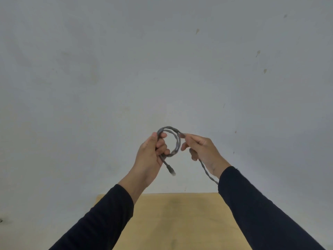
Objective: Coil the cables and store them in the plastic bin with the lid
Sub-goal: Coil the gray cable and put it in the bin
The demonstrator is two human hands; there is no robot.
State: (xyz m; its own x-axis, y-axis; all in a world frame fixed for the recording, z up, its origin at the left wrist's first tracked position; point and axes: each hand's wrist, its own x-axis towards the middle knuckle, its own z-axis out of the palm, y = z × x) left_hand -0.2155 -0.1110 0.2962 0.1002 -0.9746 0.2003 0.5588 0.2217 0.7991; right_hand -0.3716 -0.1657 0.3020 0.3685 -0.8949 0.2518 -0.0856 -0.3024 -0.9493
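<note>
Cable (177, 141) coiled between both hands

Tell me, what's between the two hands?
In the head view, the grey cable, wound in a loop, spans the gap between the left hand and the right hand; both hold it. Behind is bare wall.

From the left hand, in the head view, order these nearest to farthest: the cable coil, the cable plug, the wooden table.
1. cable coil: gripped in the left hand itself.
2. cable plug: hanging just below that hand, to its right.
3. wooden table: farthest, low in the picture, under both arms.
</note>
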